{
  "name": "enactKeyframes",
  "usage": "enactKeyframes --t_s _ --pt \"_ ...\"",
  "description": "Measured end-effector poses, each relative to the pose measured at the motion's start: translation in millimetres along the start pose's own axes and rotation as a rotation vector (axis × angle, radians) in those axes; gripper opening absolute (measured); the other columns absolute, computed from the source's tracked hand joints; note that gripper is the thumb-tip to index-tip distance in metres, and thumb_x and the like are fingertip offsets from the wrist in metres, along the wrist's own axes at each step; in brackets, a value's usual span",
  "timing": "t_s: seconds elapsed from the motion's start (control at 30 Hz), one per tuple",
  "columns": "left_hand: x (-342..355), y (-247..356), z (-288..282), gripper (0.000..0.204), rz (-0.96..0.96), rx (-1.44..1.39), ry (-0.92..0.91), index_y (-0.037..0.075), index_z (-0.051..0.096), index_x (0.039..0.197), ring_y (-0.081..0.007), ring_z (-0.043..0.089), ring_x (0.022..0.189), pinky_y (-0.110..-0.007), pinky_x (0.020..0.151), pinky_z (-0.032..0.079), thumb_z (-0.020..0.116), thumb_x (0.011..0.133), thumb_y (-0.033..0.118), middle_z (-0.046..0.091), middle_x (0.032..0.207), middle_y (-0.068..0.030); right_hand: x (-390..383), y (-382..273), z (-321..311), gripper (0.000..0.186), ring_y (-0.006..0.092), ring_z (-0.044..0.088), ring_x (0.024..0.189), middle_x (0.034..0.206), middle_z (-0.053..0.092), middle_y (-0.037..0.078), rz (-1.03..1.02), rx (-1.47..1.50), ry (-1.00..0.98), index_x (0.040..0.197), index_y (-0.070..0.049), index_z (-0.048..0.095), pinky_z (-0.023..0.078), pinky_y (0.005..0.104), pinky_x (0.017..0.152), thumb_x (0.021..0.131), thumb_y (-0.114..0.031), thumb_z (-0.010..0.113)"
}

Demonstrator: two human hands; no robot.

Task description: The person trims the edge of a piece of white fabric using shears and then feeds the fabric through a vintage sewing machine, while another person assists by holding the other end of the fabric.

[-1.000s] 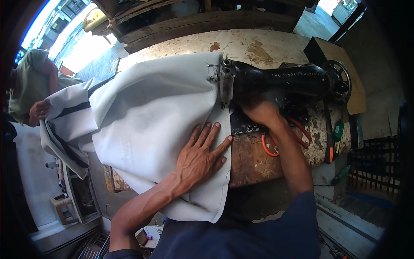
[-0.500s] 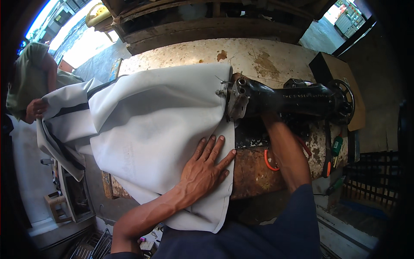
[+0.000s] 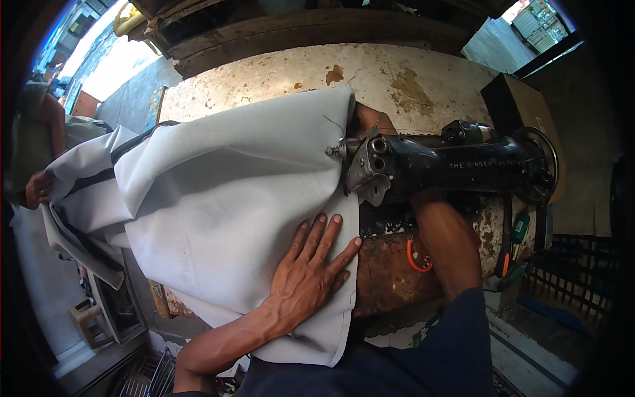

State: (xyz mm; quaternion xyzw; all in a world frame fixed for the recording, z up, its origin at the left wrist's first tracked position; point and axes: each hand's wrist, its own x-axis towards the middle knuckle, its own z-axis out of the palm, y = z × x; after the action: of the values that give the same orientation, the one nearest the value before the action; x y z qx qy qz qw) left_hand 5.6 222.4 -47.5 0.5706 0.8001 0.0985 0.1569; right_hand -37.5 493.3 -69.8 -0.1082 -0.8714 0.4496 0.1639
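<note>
A large light grey vinyl-like sheet (image 3: 198, 198) with a black strip near its left end drapes over the table, its right edge at the head of a black sewing machine (image 3: 456, 165). My left hand (image 3: 307, 268) lies flat on the sheet near that edge, fingers spread. My right forearm passes beneath the machine's arm. Beyond the machine head, part of my right hand (image 3: 374, 120) shows at the sheet's far right corner; its fingers are hidden by the sheet and machine. At far left another person's hand (image 3: 40, 190) holds the sheet's other end.
The worn table (image 3: 264, 79) carries orange-handled scissors (image 3: 417, 258) beside my right forearm. A green bottle (image 3: 520, 227) and a tool with an orange tip (image 3: 506, 264) lie near its right end. A cardboard box (image 3: 522, 109) stands behind the machine's handwheel. A wooden structure (image 3: 317, 33) borders the far side.
The view has shifted slightly. More of my right hand shows beyond the machine head, at the sheet's far corner. My left hand stays flat on the sheet.
</note>
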Motion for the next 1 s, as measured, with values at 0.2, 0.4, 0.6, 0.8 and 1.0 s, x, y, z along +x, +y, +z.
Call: enactKeyframes --t_s 0.2,0.4,0.6,0.8,1.0 --pt "11 -6 -4 0.063 0.0 -0.019 0.002 0.031 0.048 0.159 -0.0392 0.028 0.158 -0.057 0.129 0.024 0.066 0.1 0.037 0.03 0.17 -0.0199 27 20 3 0.045 0.0401 0.067 0.123 0.126 0.071 0.027 0.066 0.009 -0.007 0.132 0.001 0.065 0.051 0.0457 0.106 0.088 -0.001 0.064" --pt "23 -15 -5 0.061 -0.021 -0.026 0.014 0.031 0.05 0.158 -0.0397 0.028 0.158 -0.057 0.129 0.023 0.066 0.1 0.039 0.033 0.169 -0.0201 48 20 1 0.038 0.0364 0.078 0.091 0.099 0.077 0.025 0.2 0.061 -0.069 0.123 0.005 0.067 0.061 0.0444 0.077 0.085 0.005 0.061" --pt "39 -25 -9 0.043 -0.006 -0.049 0.054 0.025 0.067 0.141 -0.04 0.027 0.158 -0.059 0.129 0.022 0.064 0.101 0.039 0.039 0.164 -0.0208 64 22 -8 0.033 0.0285 0.075 0.06 0.087 0.077 0.023 0.254 0.093 -0.113 0.118 0.008 0.067 0.059 0.0373 0.049 0.086 0.004 0.06" --pt "50 -37 -11 0.062 0.004 -0.066 0.031 0.029 0.047 0.16 -0.0394 0.027 0.159 -0.056 0.13 0.022 0.064 0.1 0.036 0.031 0.17 -0.0199 79 16 -12 0.027 0.026 0.074 0.058 0.091 0.077 0.021 0.323 0.111 -0.132 0.115 0.007 0.067 0.06 0.036 0.05 0.09 -0.003 0.068" --pt "65 -52 -13 0.051 0.023 -0.044 0.021 0.03 0.055 0.152 -0.0418 0.026 0.159 -0.058 0.13 0.019 0.061 0.102 0.037 0.031 0.17 -0.0213 94 25 -14 0.029 0.0235 0.073 0.056 0.09 0.076 0.017 0.348 0.087 -0.102 0.113 0.005 0.068 0.059 0.0343 0.05 0.089 -0.011 0.075"
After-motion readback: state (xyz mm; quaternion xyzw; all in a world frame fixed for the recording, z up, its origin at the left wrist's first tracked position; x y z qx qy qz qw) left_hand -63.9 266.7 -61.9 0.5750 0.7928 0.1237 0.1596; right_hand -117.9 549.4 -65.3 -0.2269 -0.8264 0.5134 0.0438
